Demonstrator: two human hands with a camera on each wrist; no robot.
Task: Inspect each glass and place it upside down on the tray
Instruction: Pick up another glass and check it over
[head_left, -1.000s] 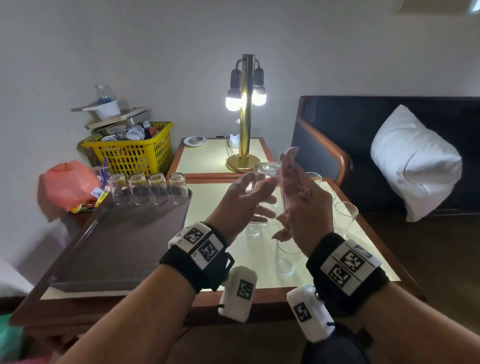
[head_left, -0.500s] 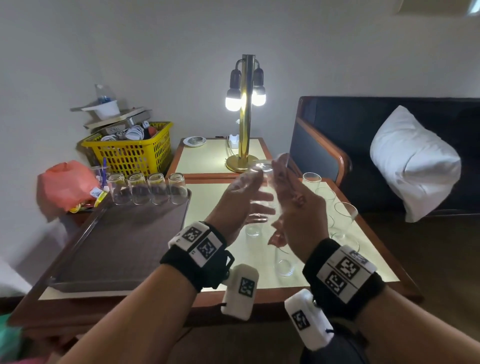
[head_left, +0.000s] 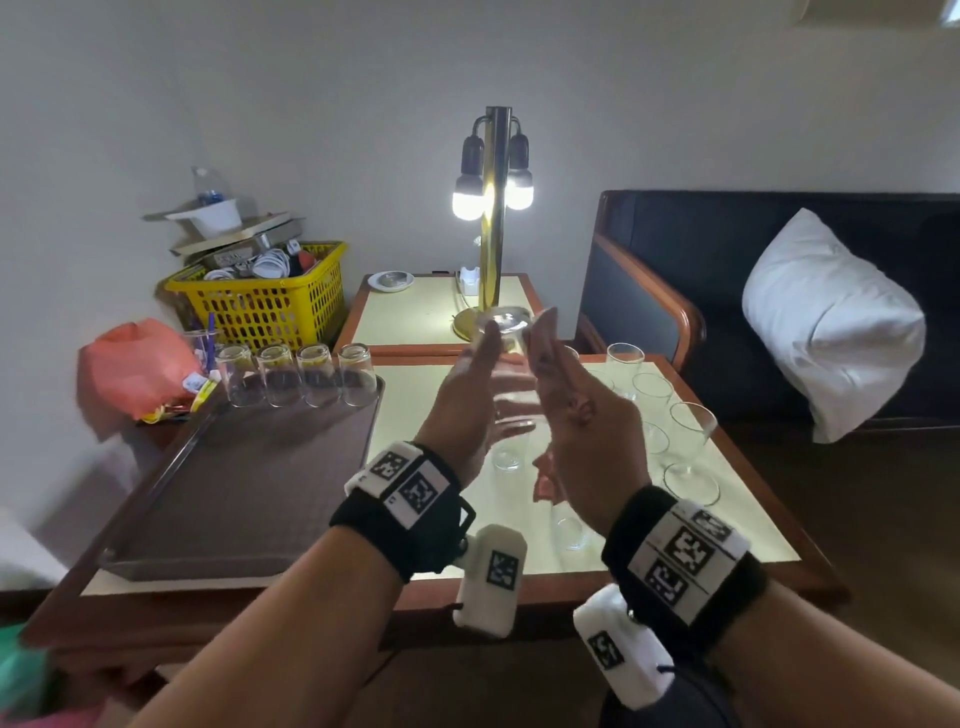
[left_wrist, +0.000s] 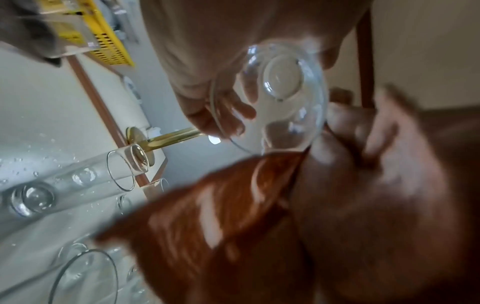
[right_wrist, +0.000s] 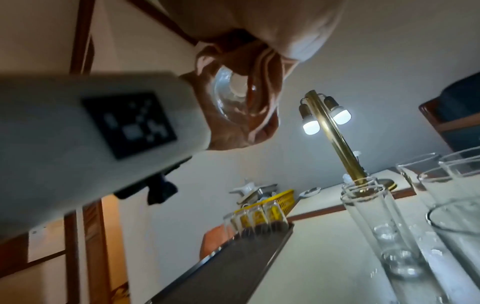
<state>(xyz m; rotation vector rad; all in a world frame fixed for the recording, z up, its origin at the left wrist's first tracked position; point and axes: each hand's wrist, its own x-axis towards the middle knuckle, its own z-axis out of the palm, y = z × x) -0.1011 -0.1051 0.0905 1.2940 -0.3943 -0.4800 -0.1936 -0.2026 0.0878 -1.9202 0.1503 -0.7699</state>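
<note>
A clear glass (head_left: 506, 364) is held up over the table between both hands, its thick base uppermost and its mouth facing the left wrist view (left_wrist: 272, 96). My left hand (head_left: 467, 410) wraps its fingers round it. My right hand (head_left: 571, 410) lies flat against its other side with straight fingers. Several glasses (head_left: 296, 374) stand upside down along the far edge of the brown tray (head_left: 244, 493). Upright glasses (head_left: 691, 447) stand on the pale table at the right, also seen in the right wrist view (right_wrist: 376, 216).
A lit brass lamp (head_left: 493, 218) stands on the side table behind. A yellow basket (head_left: 260, 306) and an orange bag (head_left: 135, 369) sit left of the tray. A dark sofa with a white pillow (head_left: 831, 322) is at the right.
The glass has turned between my hands and both hands have sunk slightly. The glasses on the tray and table have not moved.
</note>
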